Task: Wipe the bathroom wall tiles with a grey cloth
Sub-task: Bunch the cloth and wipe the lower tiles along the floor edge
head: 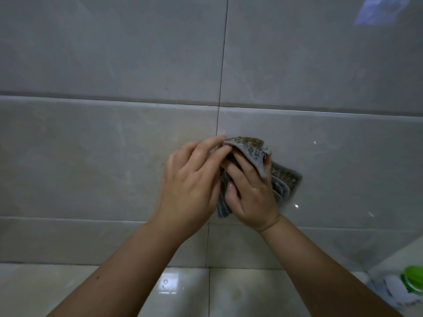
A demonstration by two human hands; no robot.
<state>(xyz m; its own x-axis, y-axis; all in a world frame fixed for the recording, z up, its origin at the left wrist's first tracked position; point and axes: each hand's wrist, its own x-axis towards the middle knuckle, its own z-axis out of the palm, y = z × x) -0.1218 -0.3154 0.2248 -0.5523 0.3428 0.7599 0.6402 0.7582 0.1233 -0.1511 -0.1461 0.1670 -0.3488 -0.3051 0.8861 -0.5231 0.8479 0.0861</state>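
Note:
A grey cloth (283,179) with a speckled, dirty-looking face is bunched against the grey wall tiles (91,156) near a vertical grout line. My right hand (249,191) grips the folded cloth, fingers curled round it, part of the cloth draped over the fingers. My left hand (192,177) lies beside it on the left, its fingertips pinching the cloth's upper edge. Both hands hide the cloth's middle.
A horizontal ledge line (114,101) crosses the wall above the hands. Below lies a glossy tiled floor (68,289). A container with a green cap (414,277) sits at the lower right. A bluish reflection (380,12) shows at the top right.

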